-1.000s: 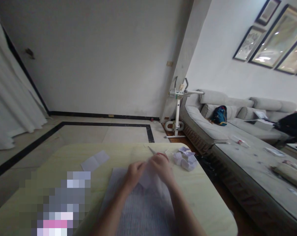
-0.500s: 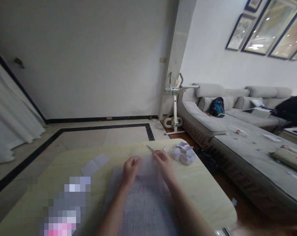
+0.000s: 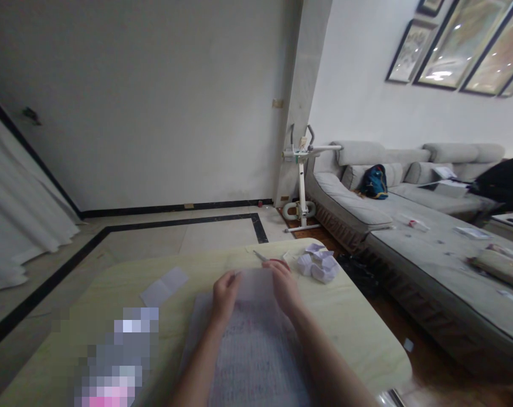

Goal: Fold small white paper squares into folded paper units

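Observation:
A large sheet of paper [image 3: 256, 350] with rows of writing lies on the table between my forearms. At its far end is a plain whitish strip of paper [image 3: 256, 282]. My left hand [image 3: 225, 294] has its fingers closed on the left edge of this strip. My right hand [image 3: 285, 288] grips the right side, its fingertips partly hidden. Just beyond the right hand lies a pair of scissors [image 3: 260, 256] with reddish handles, partly covered by the fingers. Crumpled paper [image 3: 319, 263] sits to the right of that hand. A creased piece of paper [image 3: 164, 286] rests to the left.
The pale wooden table [image 3: 358, 333] has rounded corners. A pixelated patch hides something at its left. To the right stands a long grey sofa [image 3: 421, 254] with a blue backpack [image 3: 375, 182]; a person in dark clothing [image 3: 504, 183] is at the far right. An exercise machine [image 3: 301, 186] stands behind.
My right hand has shifted slightly right along the paper's far end, so more of the plain strip shows. My left hand stays nearly in place. The view has moved a little.

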`<state>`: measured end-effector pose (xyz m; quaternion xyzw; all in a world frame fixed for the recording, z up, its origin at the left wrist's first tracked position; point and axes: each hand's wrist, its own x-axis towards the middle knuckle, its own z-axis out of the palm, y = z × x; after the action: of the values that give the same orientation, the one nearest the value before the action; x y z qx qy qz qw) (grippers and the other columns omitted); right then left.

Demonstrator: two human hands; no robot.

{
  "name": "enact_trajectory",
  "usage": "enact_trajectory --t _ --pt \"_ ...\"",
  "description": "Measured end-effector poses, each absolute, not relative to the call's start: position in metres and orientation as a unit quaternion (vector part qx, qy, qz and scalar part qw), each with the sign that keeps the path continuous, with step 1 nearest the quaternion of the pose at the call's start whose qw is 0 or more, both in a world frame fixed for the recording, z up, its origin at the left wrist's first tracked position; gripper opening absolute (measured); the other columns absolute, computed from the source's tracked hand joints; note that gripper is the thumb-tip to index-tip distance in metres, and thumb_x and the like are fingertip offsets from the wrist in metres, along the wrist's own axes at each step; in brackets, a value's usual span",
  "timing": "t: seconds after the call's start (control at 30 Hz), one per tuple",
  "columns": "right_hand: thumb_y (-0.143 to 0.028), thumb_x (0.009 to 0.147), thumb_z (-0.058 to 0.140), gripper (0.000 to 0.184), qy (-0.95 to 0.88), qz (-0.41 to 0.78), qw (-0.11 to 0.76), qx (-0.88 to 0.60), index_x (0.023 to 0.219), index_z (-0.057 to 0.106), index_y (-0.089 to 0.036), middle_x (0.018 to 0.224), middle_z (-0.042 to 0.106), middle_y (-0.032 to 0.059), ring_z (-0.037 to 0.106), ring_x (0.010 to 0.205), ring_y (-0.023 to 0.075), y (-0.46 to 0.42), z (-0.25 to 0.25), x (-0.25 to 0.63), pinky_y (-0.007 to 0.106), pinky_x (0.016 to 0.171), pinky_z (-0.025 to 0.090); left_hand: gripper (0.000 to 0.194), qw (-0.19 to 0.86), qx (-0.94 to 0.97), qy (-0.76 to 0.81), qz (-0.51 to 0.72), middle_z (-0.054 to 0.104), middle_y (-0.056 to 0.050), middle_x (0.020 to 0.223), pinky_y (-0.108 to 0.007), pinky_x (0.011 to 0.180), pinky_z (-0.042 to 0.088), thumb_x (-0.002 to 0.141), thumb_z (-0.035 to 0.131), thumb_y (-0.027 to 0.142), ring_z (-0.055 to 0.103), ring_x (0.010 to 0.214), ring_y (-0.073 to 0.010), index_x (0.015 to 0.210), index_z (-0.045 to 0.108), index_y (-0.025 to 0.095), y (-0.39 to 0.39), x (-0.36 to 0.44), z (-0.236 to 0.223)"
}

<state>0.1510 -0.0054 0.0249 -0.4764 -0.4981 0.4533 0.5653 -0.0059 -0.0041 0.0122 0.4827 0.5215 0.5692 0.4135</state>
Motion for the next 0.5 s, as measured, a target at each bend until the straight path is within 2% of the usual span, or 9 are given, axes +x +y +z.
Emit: enact_trajectory --t 0.13,0.23,0.33,0.5 --pt "-0.039 0.08 0.056 0.029 -0.531 0.474 0.536 -0.454 0.104 0.065 -0.025 0.109 0.063 0.0035 0.055 0.099 0.0207 -0.01 0.024 0.15 0.031 0.081 0.044 0.026 0.396 0.495 0.52 0.572 0.05 0.004 0.055 -0.02 0.053 0.036 0.07 0.062 0.039 0.045 0.055 -0.0113 0.062 0.06 0.014 -0.005 -0.005 0.013" --pt "-0.04 0.081 0.056 0.031 -0.541 0.481 0.529 -0.443 0.108 0.063 -0.026 0.115 0.061 0.0027 0.054 0.105 0.0206 -0.01 0.022 0.147 0.033 0.088 0.043 0.026 0.392 0.51 0.515 0.567 0.053 0.003 0.059 -0.021 0.056 0.038 0.074 0.059 0.038 0.047 0.059 -0.0124 0.065 0.061 0.014 -0.005 -0.005 0.012" --pt "-0.04 0.079 0.058 0.031 -0.544 0.477 0.526 -0.448 0.106 0.063 -0.025 0.109 0.063 0.0039 0.057 0.099 0.0205 -0.007 0.017 0.145 0.034 0.085 0.045 0.026 0.404 0.523 0.51 0.55 0.055 0.001 0.062 -0.021 0.057 0.039 0.076 0.057 0.038 0.048 0.062 -0.0134 0.066 0.061 0.014 -0.006 -0.005 0.012" --pt "-0.041 0.075 0.061 0.027 -0.547 0.425 0.526 -0.494 0.094 0.065 -0.022 0.086 0.065 0.0032 0.059 0.079 0.0194 -0.001 0.01 0.143 0.031 0.07 0.047 0.029 0.453 0.541 0.483 0.519 0.056 0.0 0.064 -0.021 0.056 0.039 0.077 0.056 0.041 0.05 0.062 -0.0134 0.069 0.061 0.014 -0.01 -0.001 0.013"
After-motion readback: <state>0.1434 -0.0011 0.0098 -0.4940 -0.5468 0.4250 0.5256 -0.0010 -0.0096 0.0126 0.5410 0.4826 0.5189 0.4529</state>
